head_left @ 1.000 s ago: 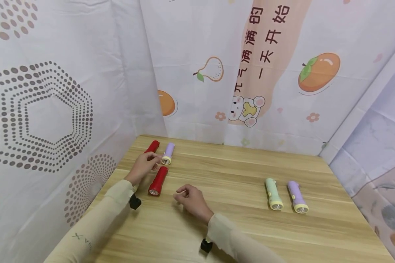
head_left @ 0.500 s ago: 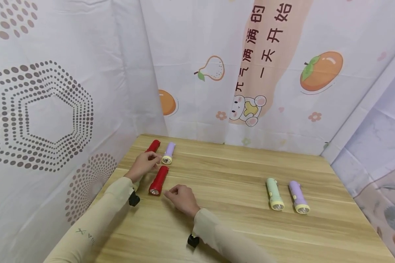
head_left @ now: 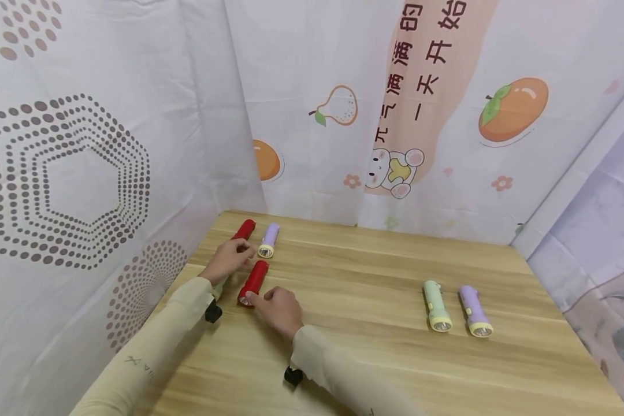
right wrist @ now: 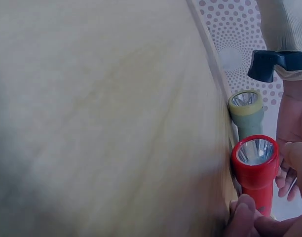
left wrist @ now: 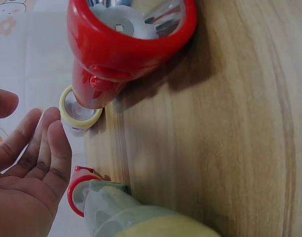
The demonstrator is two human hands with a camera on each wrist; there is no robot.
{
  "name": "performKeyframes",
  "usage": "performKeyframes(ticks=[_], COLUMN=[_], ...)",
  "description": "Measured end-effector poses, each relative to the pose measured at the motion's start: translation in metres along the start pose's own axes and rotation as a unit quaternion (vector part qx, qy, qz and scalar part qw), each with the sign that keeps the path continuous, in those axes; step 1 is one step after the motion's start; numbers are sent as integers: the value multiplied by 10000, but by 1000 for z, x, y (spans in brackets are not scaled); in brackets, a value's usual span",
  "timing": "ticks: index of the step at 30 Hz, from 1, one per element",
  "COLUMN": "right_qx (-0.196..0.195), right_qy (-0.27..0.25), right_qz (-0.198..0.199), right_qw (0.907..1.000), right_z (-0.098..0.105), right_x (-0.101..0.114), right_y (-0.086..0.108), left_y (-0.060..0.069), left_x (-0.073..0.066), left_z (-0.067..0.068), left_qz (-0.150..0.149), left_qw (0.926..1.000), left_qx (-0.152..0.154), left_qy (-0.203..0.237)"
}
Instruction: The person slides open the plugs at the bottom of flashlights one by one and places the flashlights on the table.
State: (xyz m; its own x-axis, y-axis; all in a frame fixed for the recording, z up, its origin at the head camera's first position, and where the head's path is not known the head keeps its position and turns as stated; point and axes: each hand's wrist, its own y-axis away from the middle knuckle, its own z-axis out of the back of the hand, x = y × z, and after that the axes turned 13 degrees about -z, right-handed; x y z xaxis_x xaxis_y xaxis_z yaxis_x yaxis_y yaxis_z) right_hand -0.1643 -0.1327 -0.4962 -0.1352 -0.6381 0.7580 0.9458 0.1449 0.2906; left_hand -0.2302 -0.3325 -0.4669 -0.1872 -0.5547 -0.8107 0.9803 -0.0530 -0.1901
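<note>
My right hand (head_left: 279, 309) is at the lens end of the near red flashlight (head_left: 255, 278), its thumb over the head. In the right wrist view its fingers (right wrist: 244, 211) and thumb lie on opposite sides of this red flashlight (right wrist: 254, 170). My left hand (head_left: 229, 260) hovers with loosely bent fingers and holds nothing. Beneath its wrist lies a green flashlight (left wrist: 119, 210), mostly hidden in the head view. Just beyond the left hand are a second red flashlight (head_left: 246, 229), partly covered, and a purple flashlight (head_left: 270, 236) with a yellow rim.
On the right side of the wooden table (head_left: 364, 346) lie another green flashlight (head_left: 434, 303) and another purple flashlight (head_left: 473, 309), side by side. Patterned curtains (head_left: 312, 144) hang along the table's back and left edges.
My right hand has moved left across the table to the near red flashlight and now has its thumb on the head. The left hand has stayed nearly still.
</note>
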Motion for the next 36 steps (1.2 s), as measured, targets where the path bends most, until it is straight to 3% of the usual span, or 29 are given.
performKeyframes(ticks=[18,27,36], right_qx=[107,214,694], right_qy=[156,-291,-960], right_qz=[-153,-331,-496], right_qw=[9997,9988,9917], right_z=[-11,-6,-5], right_x=[13,16,14], right_y=[-7,-10,-10], left_y=[-2,-3,-1], left_x=[4,2,6], left_z=[-7,-5,-5], left_qz=[-145,-415,-208], left_qw=[9994,9976,9966], left_qx=[258,502,719], left_qy=[-156,-248,-350])
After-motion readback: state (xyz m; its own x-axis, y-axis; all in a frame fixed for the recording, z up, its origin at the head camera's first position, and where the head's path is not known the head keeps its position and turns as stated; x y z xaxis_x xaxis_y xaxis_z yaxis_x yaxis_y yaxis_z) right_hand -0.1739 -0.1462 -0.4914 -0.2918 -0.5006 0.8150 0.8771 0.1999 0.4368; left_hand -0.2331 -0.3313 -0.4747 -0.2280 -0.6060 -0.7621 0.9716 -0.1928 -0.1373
